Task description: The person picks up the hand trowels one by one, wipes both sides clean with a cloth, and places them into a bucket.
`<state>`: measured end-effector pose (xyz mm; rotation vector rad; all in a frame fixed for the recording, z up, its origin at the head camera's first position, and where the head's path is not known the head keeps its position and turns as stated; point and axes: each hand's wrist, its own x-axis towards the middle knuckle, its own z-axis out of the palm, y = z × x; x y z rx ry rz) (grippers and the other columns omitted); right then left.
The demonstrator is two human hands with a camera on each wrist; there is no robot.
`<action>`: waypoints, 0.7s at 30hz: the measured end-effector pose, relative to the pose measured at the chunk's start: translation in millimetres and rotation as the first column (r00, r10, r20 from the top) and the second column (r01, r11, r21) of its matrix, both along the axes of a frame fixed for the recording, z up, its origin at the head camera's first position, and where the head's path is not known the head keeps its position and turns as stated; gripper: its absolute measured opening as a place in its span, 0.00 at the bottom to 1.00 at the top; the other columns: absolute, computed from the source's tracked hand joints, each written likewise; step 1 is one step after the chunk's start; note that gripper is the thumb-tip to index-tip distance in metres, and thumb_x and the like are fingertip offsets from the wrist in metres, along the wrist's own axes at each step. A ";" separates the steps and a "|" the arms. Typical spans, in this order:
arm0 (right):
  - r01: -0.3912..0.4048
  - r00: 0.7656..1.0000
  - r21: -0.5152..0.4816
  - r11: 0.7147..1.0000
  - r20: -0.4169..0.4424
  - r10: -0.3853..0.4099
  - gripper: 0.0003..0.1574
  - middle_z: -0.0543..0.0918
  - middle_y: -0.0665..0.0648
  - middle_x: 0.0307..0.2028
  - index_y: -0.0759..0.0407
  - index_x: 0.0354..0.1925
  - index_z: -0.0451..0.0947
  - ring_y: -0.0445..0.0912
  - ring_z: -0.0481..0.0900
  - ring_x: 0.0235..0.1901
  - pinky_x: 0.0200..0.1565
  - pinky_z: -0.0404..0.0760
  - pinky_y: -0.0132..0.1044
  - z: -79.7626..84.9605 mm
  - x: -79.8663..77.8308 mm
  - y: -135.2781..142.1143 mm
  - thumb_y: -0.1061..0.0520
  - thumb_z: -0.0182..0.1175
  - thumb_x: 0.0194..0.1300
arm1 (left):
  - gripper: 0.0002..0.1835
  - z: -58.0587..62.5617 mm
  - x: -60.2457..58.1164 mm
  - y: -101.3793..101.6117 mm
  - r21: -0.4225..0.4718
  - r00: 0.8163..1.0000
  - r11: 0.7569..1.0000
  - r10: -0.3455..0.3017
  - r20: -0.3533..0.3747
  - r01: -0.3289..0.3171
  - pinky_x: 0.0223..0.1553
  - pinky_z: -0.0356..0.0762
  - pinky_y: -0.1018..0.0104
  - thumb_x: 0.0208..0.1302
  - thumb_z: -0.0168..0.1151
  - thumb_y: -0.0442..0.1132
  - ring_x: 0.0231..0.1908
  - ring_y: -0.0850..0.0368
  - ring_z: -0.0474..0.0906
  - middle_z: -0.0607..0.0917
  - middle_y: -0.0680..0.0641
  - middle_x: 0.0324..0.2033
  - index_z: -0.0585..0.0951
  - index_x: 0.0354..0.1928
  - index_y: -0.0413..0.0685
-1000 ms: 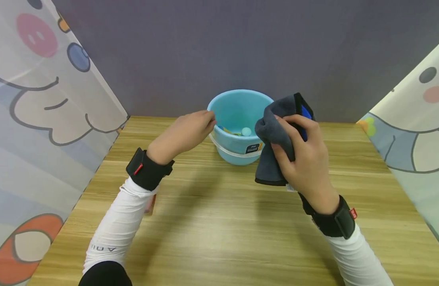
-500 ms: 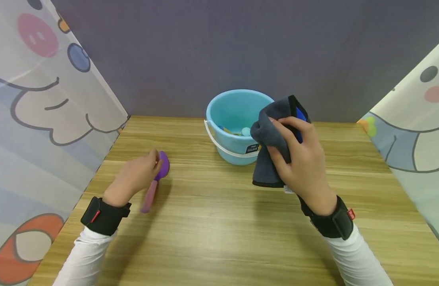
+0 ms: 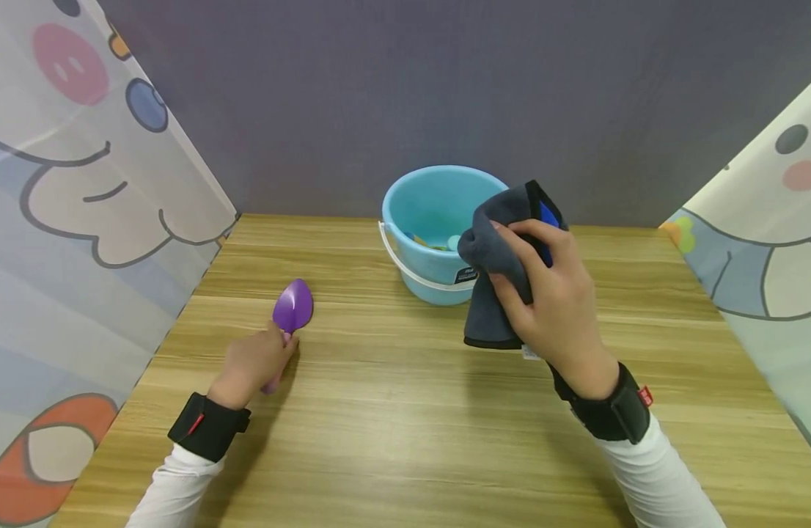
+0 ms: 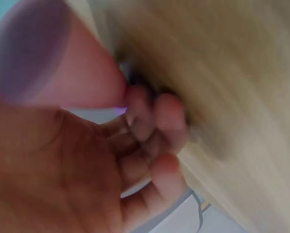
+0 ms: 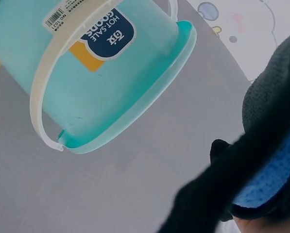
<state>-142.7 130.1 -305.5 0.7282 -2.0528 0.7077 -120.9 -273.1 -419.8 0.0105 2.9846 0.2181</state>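
At the left of the table, my left hand pinches the neck of a small toy shovel. Its purple blade points away from me, and its pink handle passes under the hand. In the left wrist view the pink handle, with its purple end, lies between thumb and curled fingers. My right hand grips a folded dark grey towel with black edging and a blue side. The towel is raised in front of a light blue bucket, overlapping its right side in the head view.
Inside the bucket lie several small things, among them a pale turquoise round piece. Its white handle hangs down in front. A grey wall stands behind the wooden table, with cartoon-printed sheets on both sides.
My left hand has moved from the bucket's rim back and left down to the shovel, and taken hold of it. The right hand with the towel has drifted slightly left.
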 end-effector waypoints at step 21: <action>-0.044 0.999 0.083 0.996 -0.005 0.045 0.28 0.76 0.67 0.57 0.54 0.65 0.78 0.63 0.75 0.51 0.50 0.78 0.56 -7.4 1.1 -10.5 0.42 0.51 0.77 | 0.13 -0.2 1.3 43.5 0.091 0.946 0.990 -0.073 -0.315 0.107 0.11 0.57 0.66 0.77 0.49 0.40 0.12 0.56 0.64 0.66 0.50 0.14 0.69 0.38 0.35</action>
